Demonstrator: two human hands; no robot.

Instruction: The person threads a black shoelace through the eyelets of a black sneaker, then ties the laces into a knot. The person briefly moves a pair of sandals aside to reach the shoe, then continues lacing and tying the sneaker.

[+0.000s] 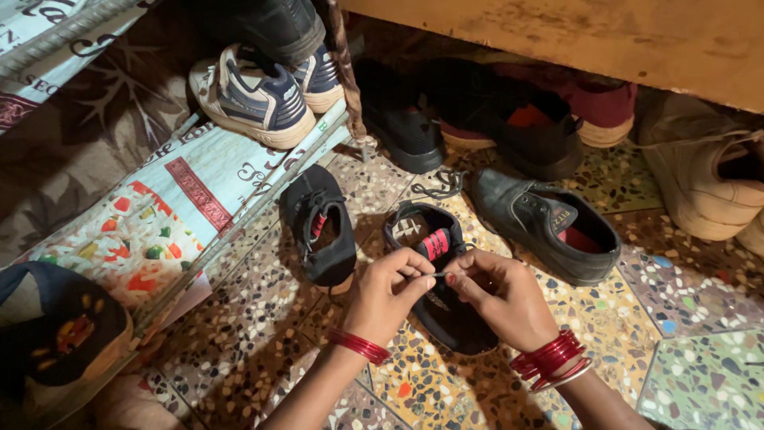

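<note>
A black shoe with a red tongue (440, 275) lies on the speckled tile floor (692, 334), its long axis running from top left to bottom right. Above it, the left hand (387, 293) and right hand (503, 293) meet, fingers pinching a thin lace end (438, 274) between them. Each wrist carries red bangles. One matching black shoe (321, 225) lies just left, one black leather shoe (545, 221) just right. A printed sack with a red label and a rice picture (151, 231) lines the shoe rack at left, holding two white-and-navy sneakers (267, 91).
</note>
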